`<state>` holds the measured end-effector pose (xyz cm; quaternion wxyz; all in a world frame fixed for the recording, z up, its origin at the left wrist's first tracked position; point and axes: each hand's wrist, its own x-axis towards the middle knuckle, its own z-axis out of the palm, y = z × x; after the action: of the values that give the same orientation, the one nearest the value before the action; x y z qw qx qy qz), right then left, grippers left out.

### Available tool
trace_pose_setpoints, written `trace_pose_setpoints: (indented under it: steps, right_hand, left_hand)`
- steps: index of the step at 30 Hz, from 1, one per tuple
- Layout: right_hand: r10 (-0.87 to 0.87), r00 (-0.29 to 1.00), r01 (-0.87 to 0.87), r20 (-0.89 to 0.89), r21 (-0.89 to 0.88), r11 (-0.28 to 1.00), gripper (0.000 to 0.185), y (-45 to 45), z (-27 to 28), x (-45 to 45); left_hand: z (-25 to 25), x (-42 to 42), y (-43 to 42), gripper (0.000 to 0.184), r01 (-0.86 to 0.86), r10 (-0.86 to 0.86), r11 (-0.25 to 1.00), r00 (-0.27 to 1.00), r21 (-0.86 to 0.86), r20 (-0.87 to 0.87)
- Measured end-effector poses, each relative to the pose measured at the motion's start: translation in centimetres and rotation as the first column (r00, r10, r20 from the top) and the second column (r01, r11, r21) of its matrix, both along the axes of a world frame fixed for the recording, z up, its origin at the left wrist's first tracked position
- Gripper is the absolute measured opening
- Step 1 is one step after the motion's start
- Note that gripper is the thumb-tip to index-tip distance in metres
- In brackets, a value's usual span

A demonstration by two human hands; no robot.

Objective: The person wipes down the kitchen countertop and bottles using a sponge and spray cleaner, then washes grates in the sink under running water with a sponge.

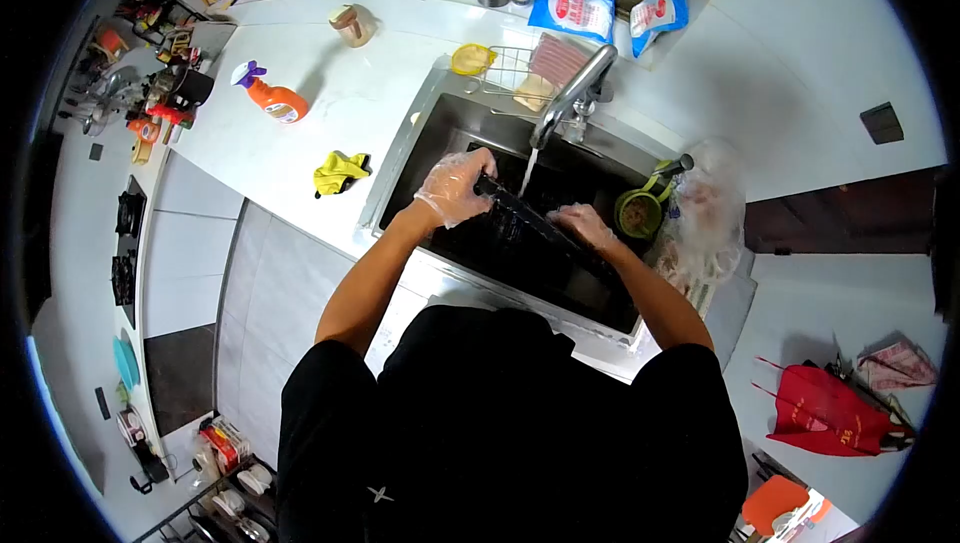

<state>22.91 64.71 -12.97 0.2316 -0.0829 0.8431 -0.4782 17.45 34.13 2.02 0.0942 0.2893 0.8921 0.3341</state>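
A black, flat, tray-like panel [530,218] is tilted up on its edge in the steel sink [418,161]. My left hand [455,188], in a clear plastic glove, is closed around the panel's upper left corner. My right hand [585,226], also gloved, is at the panel's far face with its fingers curled. Whatever it may hold is hidden. Water runs from the faucet [575,93] into the sink behind the panel, between my two hands. The panel hides part of the dark sink bottom.
A green strainer [638,213] sits in the sink's right corner, beside a plastic bag [710,203]. On the left counter are a yellow cloth [340,174], an orange spray bottle [275,100] and a jar [350,27]. A wire rack [508,71] stands behind the sink.
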Motion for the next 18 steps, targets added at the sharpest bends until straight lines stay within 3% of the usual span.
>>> trace_pose_setpoints:
  steps: [1,4,7,10,13,15,16,18]
  right_hand:
    - [0.068,0.997,-0.068,0.042,0.005,0.998,0.033,-0.5,-0.3,-0.9]
    - [0.054,0.977,-0.038,0.206,-0.080,0.996,0.047,-3.3,0.4,-2.9]
    - [0.066,0.944,-0.044,0.325,-0.075,0.996,0.050,-6.2,2.4,-4.1]
    - [0.091,0.933,-0.109,0.348,0.033,0.994,0.051,-8.2,-2.5,-6.2]
    - [0.182,0.938,-0.174,0.295,-0.055,0.983,0.056,-8.5,-5.9,-7.9]
    - [0.274,0.960,-0.263,0.063,-0.140,0.955,0.052,-8.5,-7.4,-7.9]
    - [0.308,0.951,-0.306,0.015,-0.065,0.950,0.047,-8.5,-7.6,-8.2]
    - [0.241,0.961,-0.254,0.135,0.087,0.963,0.047,-8.4,-6.3,-8.4]
  left_hand:
    - [0.5,0.2,-0.8,0.043,-0.017,0.018,0.998,1.000,-0.058,0.008]
    - [0.3,0.4,-3.0,0.042,-0.071,0.070,0.997,0.997,-0.013,-0.038]
    - [-0.3,0.3,-4.9,0.036,-0.071,0.076,0.996,0.992,0.050,-0.098]
    - [-1.9,-0.2,-7.0,0.035,-0.054,0.061,0.997,0.989,0.053,-0.138]
    - [-3.1,-0.2,-8.1,0.036,-0.105,0.105,0.994,0.991,0.013,-0.086]
    - [-4.3,-0.5,-8.5,0.037,-0.109,0.102,0.991,0.991,-0.077,-0.086]
    - [-5.0,-0.5,-8.6,0.038,-0.114,0.103,0.989,0.988,-0.091,-0.115]
    - [-5.9,-0.8,-9.0,0.038,-0.102,0.091,0.991,0.988,-0.084,-0.128]
